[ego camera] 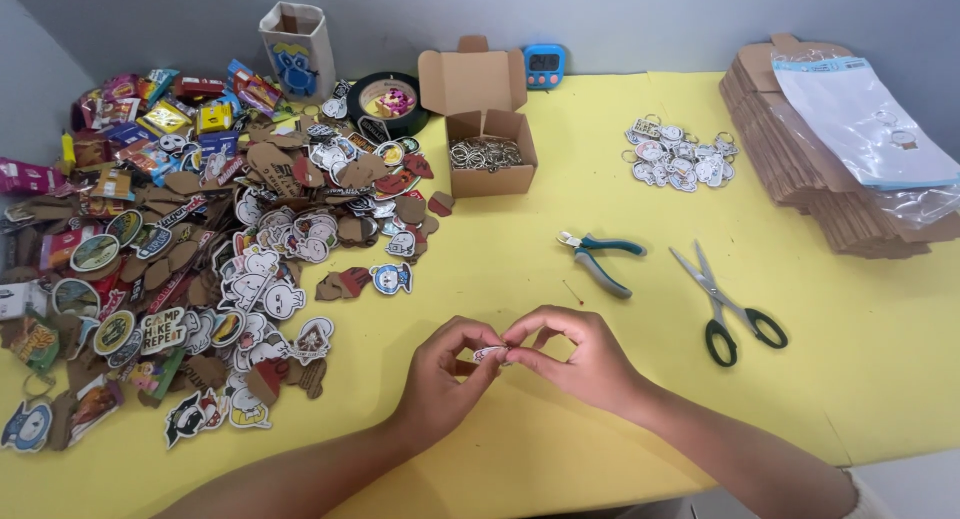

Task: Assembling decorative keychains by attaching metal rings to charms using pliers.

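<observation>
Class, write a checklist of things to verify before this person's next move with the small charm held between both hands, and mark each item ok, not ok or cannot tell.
1. Small charm pinched by both the left hand and the right hand: ok.
2. Key ring already on the charm: cannot tell, the fingers hide it.
3. Open cardboard box of metal rings has rings in it: ok.
4. Pliers lie free on the yellow table beyond the hands: ok.
5. Scissors lie closed, apart from the hands: ok.
6. Pile of cutout charms available on the left: ok.
</observation>
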